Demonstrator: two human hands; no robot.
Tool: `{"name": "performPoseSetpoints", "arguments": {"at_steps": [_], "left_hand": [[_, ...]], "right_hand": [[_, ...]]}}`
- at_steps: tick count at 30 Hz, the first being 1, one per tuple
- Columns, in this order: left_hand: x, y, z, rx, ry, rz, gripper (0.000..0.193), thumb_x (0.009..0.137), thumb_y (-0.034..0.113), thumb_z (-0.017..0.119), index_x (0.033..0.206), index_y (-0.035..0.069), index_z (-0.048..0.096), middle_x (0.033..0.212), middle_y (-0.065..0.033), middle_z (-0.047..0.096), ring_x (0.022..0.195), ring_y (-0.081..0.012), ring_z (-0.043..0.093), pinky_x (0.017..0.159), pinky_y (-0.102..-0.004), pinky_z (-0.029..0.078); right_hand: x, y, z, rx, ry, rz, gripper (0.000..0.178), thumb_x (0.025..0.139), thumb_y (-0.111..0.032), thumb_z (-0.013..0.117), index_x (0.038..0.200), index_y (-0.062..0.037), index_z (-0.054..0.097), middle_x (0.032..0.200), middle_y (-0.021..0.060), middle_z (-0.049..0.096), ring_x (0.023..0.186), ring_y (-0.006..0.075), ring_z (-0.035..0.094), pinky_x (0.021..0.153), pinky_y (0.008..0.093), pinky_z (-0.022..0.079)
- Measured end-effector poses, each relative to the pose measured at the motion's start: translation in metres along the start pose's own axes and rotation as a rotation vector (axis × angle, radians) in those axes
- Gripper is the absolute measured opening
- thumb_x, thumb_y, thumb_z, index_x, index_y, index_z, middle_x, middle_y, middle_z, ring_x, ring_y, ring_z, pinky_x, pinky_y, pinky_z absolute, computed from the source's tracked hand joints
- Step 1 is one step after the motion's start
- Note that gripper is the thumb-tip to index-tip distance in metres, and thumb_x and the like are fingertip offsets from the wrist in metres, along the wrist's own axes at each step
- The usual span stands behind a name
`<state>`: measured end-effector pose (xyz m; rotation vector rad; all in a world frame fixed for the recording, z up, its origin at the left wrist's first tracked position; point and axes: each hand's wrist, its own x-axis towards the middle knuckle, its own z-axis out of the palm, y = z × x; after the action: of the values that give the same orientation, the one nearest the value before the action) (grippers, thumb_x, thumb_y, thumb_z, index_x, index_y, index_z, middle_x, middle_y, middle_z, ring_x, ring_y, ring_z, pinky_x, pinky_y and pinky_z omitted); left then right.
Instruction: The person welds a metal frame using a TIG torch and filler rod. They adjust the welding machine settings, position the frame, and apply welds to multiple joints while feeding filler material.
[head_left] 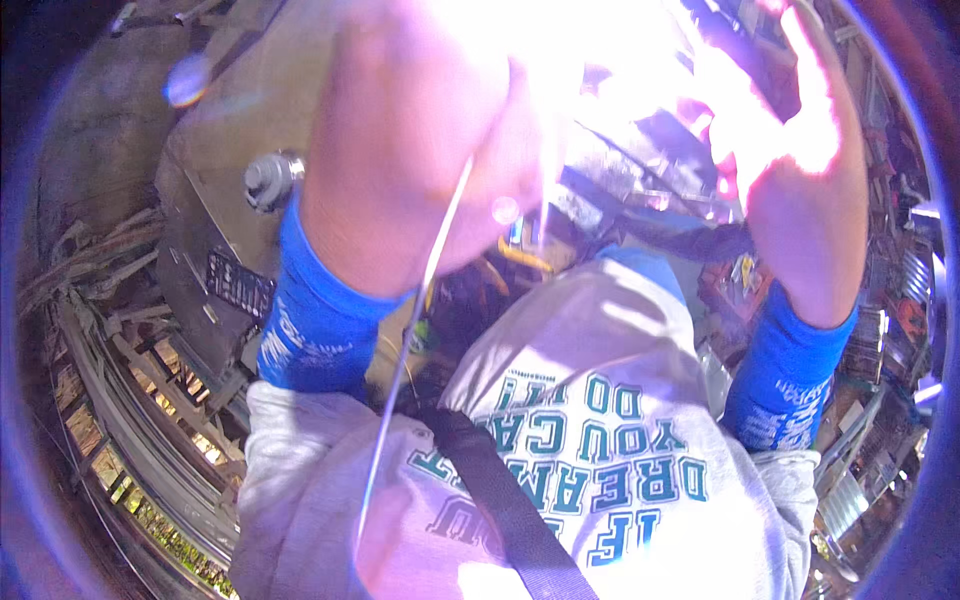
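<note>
Strong white-violet glare washes out the top middle of the head view. My left forearm, in a blue sleeve, reaches up into it, and my left hand (455, 50) is mostly burnt out by the light. A thin, pale rod or wire (415, 310) slants down across my left arm and shirt; whether a hand holds it I cannot tell. My right hand (755, 125) is raised at the upper right, overexposed, its fingers not readable. Between the hands, bright metal-looking pieces (625, 165) lie partly hidden by the glare.
At left stands a large beige-brown panel or body (215, 150) with a grey round cap-like fitting (270, 181) and a small dark plate (240, 284). Stacked wooden strips (150, 390) lie at the lower left. Cluttered metal scraps (850, 510) fill the right side.
</note>
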<state>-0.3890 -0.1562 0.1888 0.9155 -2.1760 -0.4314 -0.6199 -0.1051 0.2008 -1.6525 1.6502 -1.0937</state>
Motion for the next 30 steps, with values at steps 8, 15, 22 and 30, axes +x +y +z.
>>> {"name": "performPoseSetpoints", "arguments": {"at_steps": [8, 15, 22, 30], "left_hand": [[0.001, 0.002, 0.003, -0.018, 0.014, -0.037, 0.023, 0.1, 0.007, 0.058, 0.114, -0.005, 0.073, 0.109, -0.0218, 0.072, 0.102, -0.0329, 0.07, 0.095, -0.037, 0.051], [-0.003, 0.002, 0.001, 0.016, 0.028, -0.036, 0.023, 0.099, 0.007, 0.058, 0.114, -0.005, 0.073, 0.11, -0.0211, 0.073, 0.103, -0.0342, 0.069, 0.095, -0.0378, 0.051], [-0.002, 0.003, 0.002, -0.015, 0.025, -0.052, 0.023, 0.098, 0.005, 0.058, 0.114, -0.005, 0.072, 0.11, -0.0214, 0.072, 0.101, -0.0343, 0.069, 0.093, -0.0384, 0.052], [-0.001, 0.004, 0.003, -0.008, 0.03, -0.05, 0.023, 0.099, 0.004, 0.057, 0.114, -0.004, 0.072, 0.107, -0.0208, 0.072, 0.1, -0.033, 0.069, 0.092, -0.0371, 0.052]], "right_hand": [[0.004, 0.002, -0.003, -0.022, 0.017, 0.008, 0.055, 0.105, -0.01, 0.07, 0.156, -0.0084, 0.049, 0.094, 0.0016, 0.068, 0.064, 0.0011, 0.054, 0.049, 0.0185, 0.038], [0.0, -0.003, 0.007, 0.198, -0.028, -0.113, 0.057, 0.106, -0.003, 0.064, 0.158, -0.0081, 0.042, 0.137, 0.0139, 0.058, 0.097, 0.0121, 0.067, 0.084, 0.0306, 0.061], [0.002, -0.021, 0.004, 0.077, -0.084, 0.025, 0.058, 0.105, -0.002, 0.062, 0.159, -0.0079, 0.039, 0.136, 0.0201, 0.064, 0.108, 0.0207, 0.074, 0.093, 0.0358, 0.066], [-0.004, -0.016, 0.007, 0.357, -0.073, -0.145, 0.058, 0.106, -0.002, 0.062, 0.159, -0.0068, 0.039, 0.134, 0.0206, 0.065, 0.112, 0.022, 0.073, 0.093, 0.0369, 0.066]]}}
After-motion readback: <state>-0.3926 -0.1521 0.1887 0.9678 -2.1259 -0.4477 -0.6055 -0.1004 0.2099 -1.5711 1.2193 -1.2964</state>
